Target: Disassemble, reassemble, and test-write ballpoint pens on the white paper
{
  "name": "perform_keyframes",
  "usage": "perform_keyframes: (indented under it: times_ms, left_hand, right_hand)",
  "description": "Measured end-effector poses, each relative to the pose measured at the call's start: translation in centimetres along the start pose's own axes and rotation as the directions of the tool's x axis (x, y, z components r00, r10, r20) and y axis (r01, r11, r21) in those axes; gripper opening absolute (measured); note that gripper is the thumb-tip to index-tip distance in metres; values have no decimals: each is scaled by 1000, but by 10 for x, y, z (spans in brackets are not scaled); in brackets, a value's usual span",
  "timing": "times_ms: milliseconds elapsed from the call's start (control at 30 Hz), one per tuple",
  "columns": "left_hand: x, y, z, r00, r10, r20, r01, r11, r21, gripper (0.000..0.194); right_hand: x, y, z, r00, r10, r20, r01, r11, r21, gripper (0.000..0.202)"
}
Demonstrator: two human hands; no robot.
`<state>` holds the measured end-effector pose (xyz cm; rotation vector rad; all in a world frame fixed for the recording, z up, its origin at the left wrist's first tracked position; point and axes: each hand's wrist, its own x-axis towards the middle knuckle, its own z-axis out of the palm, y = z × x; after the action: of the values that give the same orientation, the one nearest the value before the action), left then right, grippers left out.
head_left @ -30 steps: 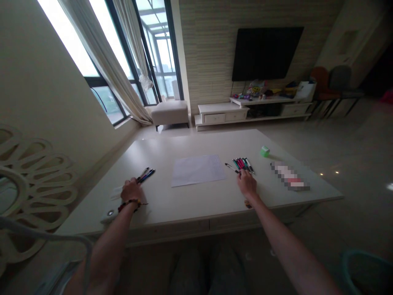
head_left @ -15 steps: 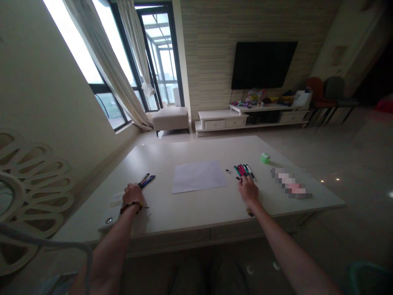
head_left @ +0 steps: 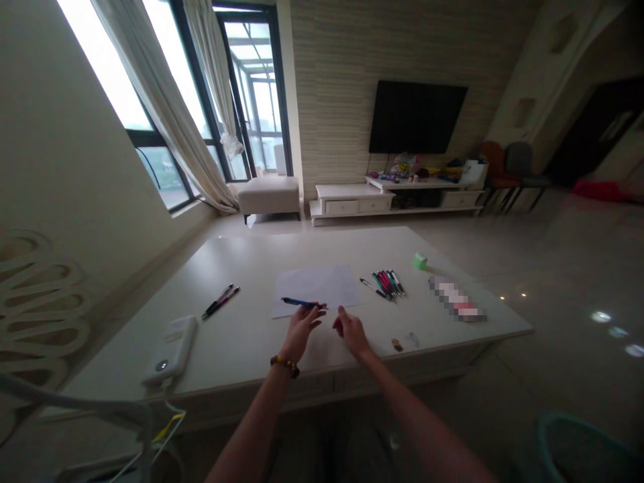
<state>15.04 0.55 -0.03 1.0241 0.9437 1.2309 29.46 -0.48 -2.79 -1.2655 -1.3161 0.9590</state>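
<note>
A dark blue pen (head_left: 296, 303) lies across the fingers of my left hand (head_left: 298, 329), held over the near edge of a white sheet of paper (head_left: 322, 280). Close by on the right is my right hand (head_left: 352, 333), its fingers curled in near the pen's end; what they hold, if anything, is hidden. Two pens (head_left: 220, 302) lie side by side on the left of the table. Right of the paper, several coloured pens (head_left: 388, 283) lie in a row, with a white-and-black pen (head_left: 372, 287) slanting beside them.
A white power bank (head_left: 174, 349) with a cable sits at the table's (head_left: 251, 349) left edge. To the right are a green box (head_left: 419, 261), a blurred-out packet (head_left: 457, 300) and a small brown item (head_left: 397, 345) near the front edge. A bin (head_left: 546, 436) stands at lower right.
My left hand has come from the left-hand pens to the paper, bringing a blue pen. My right hand has left the right-hand pens and moved left, beside it.
</note>
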Motion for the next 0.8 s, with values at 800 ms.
perform_keyframes:
  times_ms: [800]
  left_hand:
    - [-11,-14,-21,860,492,132,-363,411,836,18]
  right_hand:
    - [3,-10,28,978,130,-162,-105,982,154,54]
